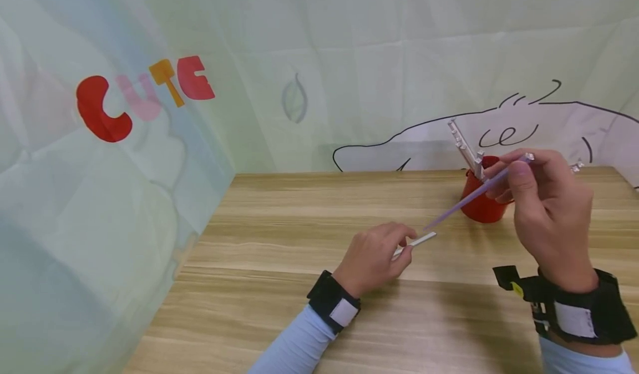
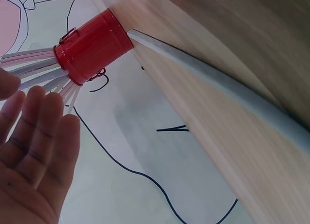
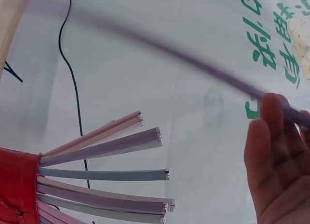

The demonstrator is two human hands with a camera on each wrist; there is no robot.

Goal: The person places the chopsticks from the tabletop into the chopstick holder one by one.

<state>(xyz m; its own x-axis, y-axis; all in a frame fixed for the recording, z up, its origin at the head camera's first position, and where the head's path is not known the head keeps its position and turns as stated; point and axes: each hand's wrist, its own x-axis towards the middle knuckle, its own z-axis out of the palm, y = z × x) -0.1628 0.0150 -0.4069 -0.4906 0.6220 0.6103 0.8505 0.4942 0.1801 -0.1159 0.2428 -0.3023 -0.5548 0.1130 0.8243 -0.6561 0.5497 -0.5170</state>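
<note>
My right hand [image 1: 554,213] pinches a slim purple stick [image 1: 471,196] near its upper end, thumb against fingers. The stick slants down to the left in front of a red bucket [image 1: 484,205]; it is blurred in the right wrist view. Several thin sticks [image 3: 104,175] with notched ends, pink, purple and grey, stand fanned out in the bucket. My left hand [image 1: 376,252] is low over a pale grey stick [image 1: 424,239] lying on the table. In the left wrist view its fingers [image 2: 51,117] look fairly straight and apart from that grey stick [image 2: 203,71].
The wood-grain table [image 1: 239,241] meets a printed cloth backdrop [image 1: 279,57] at its far edge. At the left the cloth [image 1: 65,224] bears coloured letters. Each wrist wears a black strap [image 1: 579,307].
</note>
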